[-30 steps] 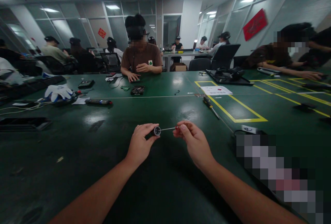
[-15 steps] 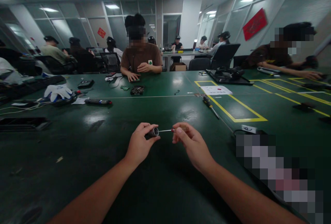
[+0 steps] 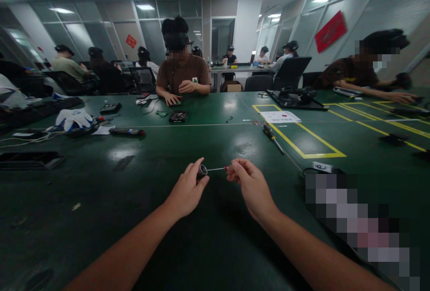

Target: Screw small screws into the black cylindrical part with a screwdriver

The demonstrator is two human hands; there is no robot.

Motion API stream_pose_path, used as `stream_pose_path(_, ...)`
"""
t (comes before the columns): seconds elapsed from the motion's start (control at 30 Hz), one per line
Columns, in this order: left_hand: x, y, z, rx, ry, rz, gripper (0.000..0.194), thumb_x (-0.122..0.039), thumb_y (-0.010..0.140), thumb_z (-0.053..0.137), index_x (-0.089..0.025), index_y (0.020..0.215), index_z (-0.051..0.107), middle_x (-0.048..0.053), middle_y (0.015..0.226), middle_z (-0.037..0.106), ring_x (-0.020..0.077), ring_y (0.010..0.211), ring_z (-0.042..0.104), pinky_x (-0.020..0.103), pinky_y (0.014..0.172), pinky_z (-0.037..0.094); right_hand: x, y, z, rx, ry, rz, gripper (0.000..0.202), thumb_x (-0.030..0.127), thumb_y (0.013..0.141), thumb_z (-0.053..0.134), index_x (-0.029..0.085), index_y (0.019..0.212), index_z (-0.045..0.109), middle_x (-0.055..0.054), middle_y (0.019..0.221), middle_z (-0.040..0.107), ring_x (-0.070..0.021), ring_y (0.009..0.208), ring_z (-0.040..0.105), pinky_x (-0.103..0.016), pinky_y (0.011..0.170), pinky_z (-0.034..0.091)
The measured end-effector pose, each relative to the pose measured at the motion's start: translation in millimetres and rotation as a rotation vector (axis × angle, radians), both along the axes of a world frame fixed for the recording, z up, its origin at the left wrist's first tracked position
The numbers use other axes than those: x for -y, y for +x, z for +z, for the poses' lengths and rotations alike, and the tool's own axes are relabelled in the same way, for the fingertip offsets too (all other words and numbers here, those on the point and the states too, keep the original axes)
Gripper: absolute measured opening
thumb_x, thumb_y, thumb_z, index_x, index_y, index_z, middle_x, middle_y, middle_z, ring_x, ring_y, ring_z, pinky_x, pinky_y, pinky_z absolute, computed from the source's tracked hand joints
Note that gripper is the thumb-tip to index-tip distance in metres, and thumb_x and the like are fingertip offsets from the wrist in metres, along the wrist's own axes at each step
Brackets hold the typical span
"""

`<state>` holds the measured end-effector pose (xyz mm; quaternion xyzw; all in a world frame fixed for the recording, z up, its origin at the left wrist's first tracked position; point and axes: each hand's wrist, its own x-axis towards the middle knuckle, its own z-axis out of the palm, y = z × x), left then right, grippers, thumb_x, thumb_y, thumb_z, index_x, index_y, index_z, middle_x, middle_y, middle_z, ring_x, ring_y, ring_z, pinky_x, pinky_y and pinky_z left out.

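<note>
My left hand (image 3: 188, 188) is closed around a dark round part (image 3: 202, 171) with a pale ring at its end, facing right. What kind of part it is I cannot tell. In my right hand (image 3: 251, 185), thumb and fingers grip the red handle of a small screwdriver (image 3: 217, 169). Its thin metal shaft points left, and the tip meets the face of the round part; whether it goes inside is too small to see. Both hands are above the green table (image 3: 208, 246).
A yellow-and-black screwdriver (image 3: 273, 138) lies beyond my right hand. A dark cylindrical tool (image 3: 127, 132) and white gloves (image 3: 74, 119) are at the left. A person (image 3: 184, 71) sits opposite, near a small black device (image 3: 178, 116). A partly blurred-out long object (image 3: 359, 223) lies at the right.
The fingers of my left hand have shifted around the round part, turning it slightly. My right fingers have regrouped on the screwdriver's handle, which sits slightly farther right.
</note>
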<state>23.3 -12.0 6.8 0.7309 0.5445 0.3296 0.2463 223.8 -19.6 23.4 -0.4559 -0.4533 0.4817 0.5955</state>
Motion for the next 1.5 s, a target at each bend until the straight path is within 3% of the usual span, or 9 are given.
stream_pose_path(0.1, 0.4, -0.4, -4.6, -0.027, 0.001, -0.047, 0.063, -0.033, 0.099, 0.053, -0.023, 0.159, 0.037, 0.012, 0.130, 0.063, 0.0269, 0.111, 0.065, 0.044, 0.097, 0.052, -0.5, 0.1, 0.7, 0.004, 0.003, 0.002, 0.026, 0.046, 0.089, 0.072, 0.020, 0.094, 0.072, -0.004, 0.085, 0.071, -0.0185, 0.075, 0.064, -0.034, 0.075, 0.052)
stream_pose_path(0.2, -2.7, -1.3, -9.6, -0.036, 0.045, -0.101, 0.061, -0.028, 0.095, 0.059, -0.023, 0.154, 0.045, 0.010, 0.120, 0.066, 0.0245, 0.103, 0.066, 0.041, 0.094, 0.053, -1.9, 1.9, -1.0, 0.030, 0.030, 0.000, 0.028, 0.047, 0.089, 0.072, 0.020, 0.097, 0.073, -0.003, 0.083, 0.071, -0.0188, 0.074, 0.064, -0.034, 0.074, 0.052)
stream_pose_path(0.37, -5.7, -2.1, -4.6, 0.078, 0.012, -0.057, 0.044, -0.019, 0.085, 0.071, -0.024, 0.128, 0.064, 0.007, 0.112, 0.073, 0.0259, 0.102, 0.070, 0.042, 0.092, 0.055, -3.0, 3.9, -4.9, 0.077, 0.074, 0.013, 0.028, 0.047, 0.090, 0.070, 0.020, 0.098, 0.073, -0.003, 0.082, 0.071, -0.0188, 0.074, 0.065, -0.034, 0.071, 0.052)
stream_pose_path(0.5, -5.5, -4.3, 0.0, 0.055, 0.044, -0.055, 0.028, -0.016, 0.083, 0.074, -0.026, 0.109, 0.072, 0.004, 0.105, 0.076, 0.0258, 0.097, 0.072, 0.041, 0.088, 0.057, -4.9, 3.8, -7.9, 0.020, 0.028, 0.004, 0.029, 0.049, 0.089, 0.070, 0.021, 0.097, 0.071, -0.003, 0.082, 0.071, -0.0195, 0.075, 0.067, -0.034, 0.070, 0.054)
stream_pose_path(0.8, -8.4, -7.5, -2.0, 0.090, 0.160, -0.062, 0.032, -0.013, 0.083, 0.074, -0.025, 0.113, 0.073, 0.005, 0.121, 0.071, 0.0243, 0.112, 0.068, 0.042, 0.101, 0.054, -12.7, 6.6, -18.0, -0.278, -0.184, 0.063, 0.025, 0.041, 0.086, 0.074, 0.018, 0.093, 0.068, -0.003, 0.078, 0.069, -0.0167, 0.069, 0.065, -0.032, 0.069, 0.055)
stream_pose_path(1.1, -8.2, -9.0, -0.1, 0.071, 0.149, -0.051, 0.035, -0.013, 0.083, 0.075, -0.026, 0.116, 0.073, 0.004, 0.120, 0.072, 0.0230, 0.110, 0.068, 0.042, 0.102, 0.053, -12.5, 7.9, -14.9, -0.315, -0.226, 0.086, 0.018, 0.037, 0.090, 0.071, 0.020, 0.091, 0.070, -0.005, 0.077, 0.070, -0.0200, 0.070, 0.067, -0.036, 0.070, 0.057)
stream_pose_path(1.3, -11.0, -12.7, 2.5, 0.072, 0.214, -0.019, 0.032, -0.014, 0.083, 0.077, -0.024, 0.113, 0.073, 0.004, 0.119, 0.073, 0.0237, 0.110, 0.068, 0.044, 0.103, 0.053, -16.7, 11.1, -7.6, -0.507, -0.416, 0.151, 0.018, 0.026, 0.096, 0.063, 0.016, 0.084, 0.071, -0.004, 0.071, 0.066, -0.0152, 0.065, 0.063, -0.029, 0.067, 0.053)
stream_pose_path(1.5, -13.6, -18.8, 1.9, 0.104, 0.236, 0.069, 0.035, -0.018, 0.083, 0.077, -0.024, 0.118, 0.072, 0.005, 0.123, 0.072, 0.0244, 0.113, 0.068, 0.047, 0.105, 0.053, -15.2, 11.9, -3.3, -0.468, -0.213, 0.121, 0.016, 0.034, 0.088, 0.075, 0.018, 0.088, 0.072, -0.003, 0.075, 0.069, -0.0165, 0.071, 0.063, -0.031, 0.070, 0.052)
